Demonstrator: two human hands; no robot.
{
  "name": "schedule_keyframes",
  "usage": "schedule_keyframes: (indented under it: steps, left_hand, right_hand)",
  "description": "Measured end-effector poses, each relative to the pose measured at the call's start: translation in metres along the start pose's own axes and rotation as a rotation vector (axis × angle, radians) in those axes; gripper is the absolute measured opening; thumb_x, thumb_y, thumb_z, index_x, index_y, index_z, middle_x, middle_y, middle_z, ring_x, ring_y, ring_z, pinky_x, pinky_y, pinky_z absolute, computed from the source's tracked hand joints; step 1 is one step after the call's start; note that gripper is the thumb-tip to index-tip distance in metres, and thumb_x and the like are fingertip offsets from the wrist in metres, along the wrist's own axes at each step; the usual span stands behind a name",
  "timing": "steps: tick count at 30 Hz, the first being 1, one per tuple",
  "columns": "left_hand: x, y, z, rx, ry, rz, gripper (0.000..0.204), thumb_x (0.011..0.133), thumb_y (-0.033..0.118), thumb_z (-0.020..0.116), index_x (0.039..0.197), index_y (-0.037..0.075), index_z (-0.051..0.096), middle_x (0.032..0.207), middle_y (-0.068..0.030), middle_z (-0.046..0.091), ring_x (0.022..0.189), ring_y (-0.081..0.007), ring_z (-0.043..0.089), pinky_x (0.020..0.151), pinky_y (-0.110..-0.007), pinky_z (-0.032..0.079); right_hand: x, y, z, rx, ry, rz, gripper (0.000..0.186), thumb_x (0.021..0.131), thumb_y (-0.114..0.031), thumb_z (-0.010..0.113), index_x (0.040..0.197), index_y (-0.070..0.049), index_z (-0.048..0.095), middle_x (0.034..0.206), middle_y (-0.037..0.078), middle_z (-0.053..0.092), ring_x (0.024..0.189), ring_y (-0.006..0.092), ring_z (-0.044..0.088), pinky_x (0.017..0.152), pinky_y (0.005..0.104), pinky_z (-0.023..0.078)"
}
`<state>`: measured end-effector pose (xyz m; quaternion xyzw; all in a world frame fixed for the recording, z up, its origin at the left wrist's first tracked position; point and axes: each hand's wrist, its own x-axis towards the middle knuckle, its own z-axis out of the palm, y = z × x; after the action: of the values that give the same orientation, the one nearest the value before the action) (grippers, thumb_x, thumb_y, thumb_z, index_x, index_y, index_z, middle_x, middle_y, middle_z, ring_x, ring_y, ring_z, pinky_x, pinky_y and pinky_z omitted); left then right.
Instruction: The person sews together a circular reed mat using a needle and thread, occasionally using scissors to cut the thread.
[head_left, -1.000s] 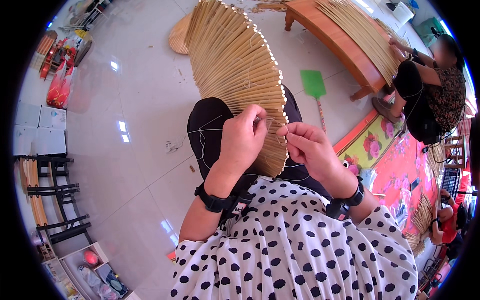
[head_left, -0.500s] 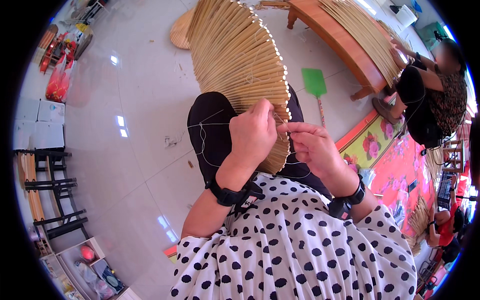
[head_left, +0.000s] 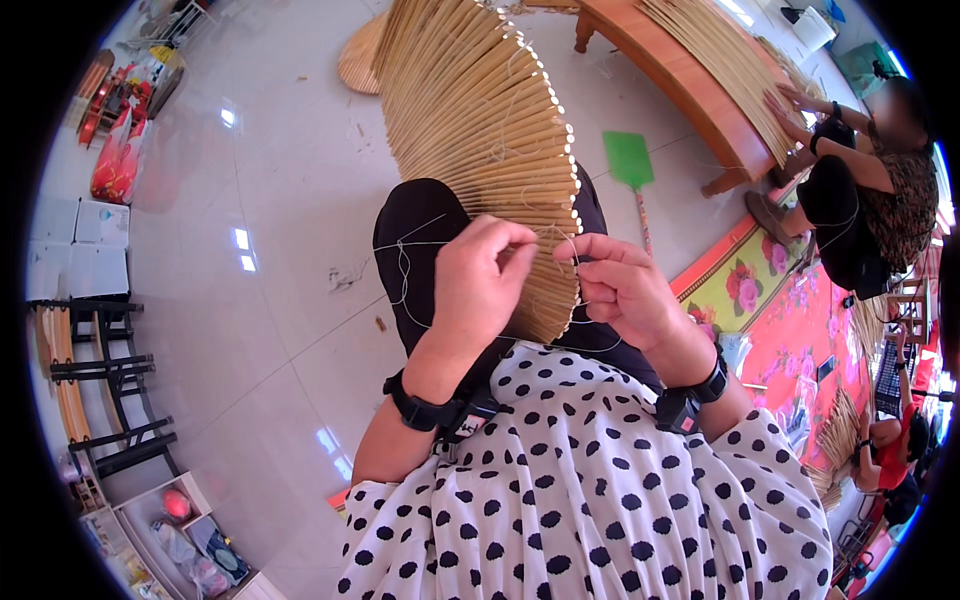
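Observation:
A mat of tan reed stalks (head_left: 465, 110), their cut pale ends along its right edge, fans out across my lap and rises away from me. My left hand (head_left: 480, 275) is over its near part, thumb and forefinger pinched on a thin string. Close by on the right, my right hand (head_left: 630, 295) pinches at the string (head_left: 560, 238) beside the stalk ends. Loose loops of string (head_left: 402, 275) trail over my dark trouser knee on the left. A long needle-like piece (head_left: 425, 228) appears to lie there too, too thin to tell surely.
A green fly swatter (head_left: 630, 160) lies on the tiled floor to the right. Beyond it, a co-worker (head_left: 890, 190) has hands on stalks over a low wooden table (head_left: 660, 75). A floral mat (head_left: 750, 300) spreads at right; folded stools (head_left: 95, 370) stand at left.
My left hand has shifted left and slightly down, away from the stalk ends. The right hand stays nearly in place. The co-worker's hands have moved on the stalks.

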<state>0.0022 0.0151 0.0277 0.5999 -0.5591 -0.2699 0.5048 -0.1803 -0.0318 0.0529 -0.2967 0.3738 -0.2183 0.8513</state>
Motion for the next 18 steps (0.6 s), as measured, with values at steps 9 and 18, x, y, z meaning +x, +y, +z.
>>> schedule_keyframes:
  steps: [9, 18]
  left_hand:
    - [0.011, 0.001, 0.026, -0.102, 0.031, -0.150, 0.010, 0.077, 0.003, 0.070, 0.084, -0.001, 0.064, 0.080, -0.0120, 0.065, 0.069, -0.0219, 0.064, 0.060, -0.030, 0.050]
    - [0.013, 0.002, 0.022, 0.031, 0.035, -0.020, 0.003, 0.082, -0.002, 0.063, 0.083, -0.001, 0.060, 0.070, -0.0127, 0.064, 0.058, -0.0193, 0.065, 0.054, -0.029, 0.049]
  right_hand:
    - [0.001, 0.001, 0.000, -0.036, -0.025, -0.016, 0.020, 0.088, -0.002, 0.048, 0.105, -0.004, 0.058, 0.065, -0.008, 0.037, 0.052, 0.0015, 0.031, 0.044, 0.0188, 0.022]
    - [0.006, 0.006, 0.000, -0.107, -0.069, -0.085, 0.021, 0.090, -0.005, 0.048, 0.105, -0.002, 0.062, 0.068, -0.006, 0.045, 0.056, 0.0026, 0.038, 0.046, 0.0178, 0.029]
